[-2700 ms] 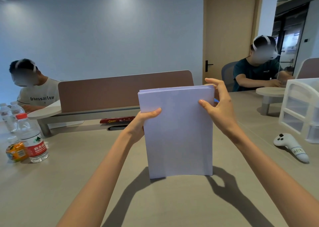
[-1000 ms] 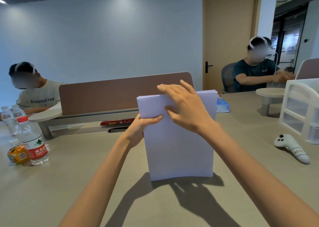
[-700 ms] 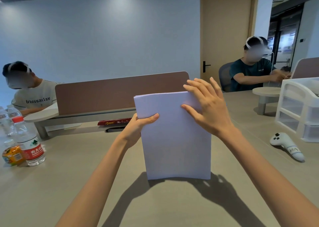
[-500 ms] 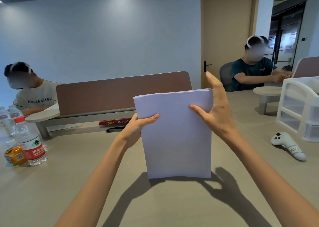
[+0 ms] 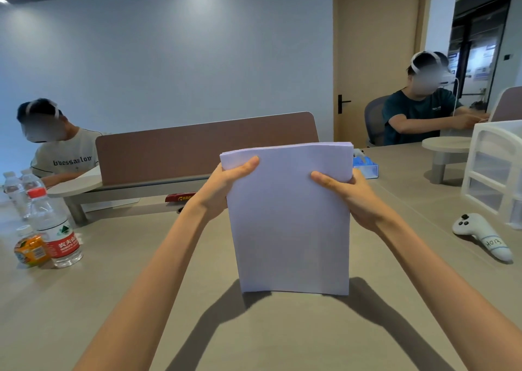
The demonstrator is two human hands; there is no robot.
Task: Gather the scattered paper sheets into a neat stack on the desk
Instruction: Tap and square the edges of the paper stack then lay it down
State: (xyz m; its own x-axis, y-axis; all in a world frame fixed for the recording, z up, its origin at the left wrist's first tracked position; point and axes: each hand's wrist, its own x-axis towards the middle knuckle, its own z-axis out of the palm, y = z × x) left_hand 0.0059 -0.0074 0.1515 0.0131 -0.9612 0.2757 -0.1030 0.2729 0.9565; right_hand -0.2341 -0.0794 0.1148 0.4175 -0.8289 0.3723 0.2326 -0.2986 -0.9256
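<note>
**deskwatcher:** where's the paper stack (image 5: pixel 288 218) being kept rn?

**papernerd:** dead centre. It's being stood upright on its bottom edge on the desk (image 5: pixel 84 314) and gripped on both sides near the top. The left hand (image 5: pixel 223 184) is at the stack's 10 o'clock, with the thumb laid across the front and the other fingers hidden behind. The right hand (image 5: pixel 347 192) is at 2 o'clock, with the thumb pressed on the front and the fingers wrapped round the back.

**deskwatcher:** anything changed?

**papernerd:** yep. A second back the top edge was being patted by the right hand with spread fingers, and now that side's being clamped instead. So the squaring-up is probably being finished, and only the laying flat is being left.

**deskwatcher:** containers?

**papernerd:** the white drawer unit (image 5: pixel 491 173) at 3 o'clock is being shown with nothing visible in its drawers. The blue box (image 5: pixel 364 166) at 1 o'clock, contents can't be told. At 9 o'clock something orange is being held in the small bottle (image 5: pixel 29 247), with the clear red-labelled bottle (image 5: pixel 55 229) beside it.
</note>
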